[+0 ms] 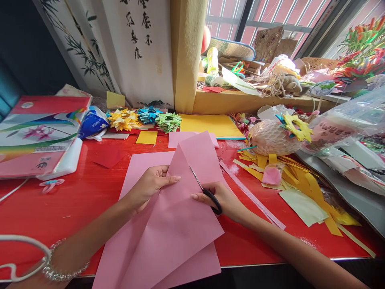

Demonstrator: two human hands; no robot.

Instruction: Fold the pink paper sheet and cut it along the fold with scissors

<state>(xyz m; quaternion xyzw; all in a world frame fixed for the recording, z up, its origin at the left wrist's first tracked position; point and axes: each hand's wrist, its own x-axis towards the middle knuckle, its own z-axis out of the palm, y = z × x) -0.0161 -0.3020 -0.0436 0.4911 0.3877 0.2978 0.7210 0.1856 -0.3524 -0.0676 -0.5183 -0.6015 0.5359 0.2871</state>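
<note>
My left hand (150, 185) pinches the left edge of a folded pink paper sheet (177, 228) and holds it raised over the red table (75, 196). My right hand (224, 200) grips black-handled scissors (207, 192). Their blades point up and left into the pink sheet near its middle. More pink sheets (141, 160) lie flat under the held one. A thin pink strip (252, 196) lies on the table just right of my right hand.
Folded paper stars (144, 117) in yellow, blue and green sit at the back. A paper pack (36, 136) lies left. Yellow sheets (210, 124), yellow strips (306, 184) and plastic bags (345, 124) crowd the right side. The window ledge (255, 100) holds clutter.
</note>
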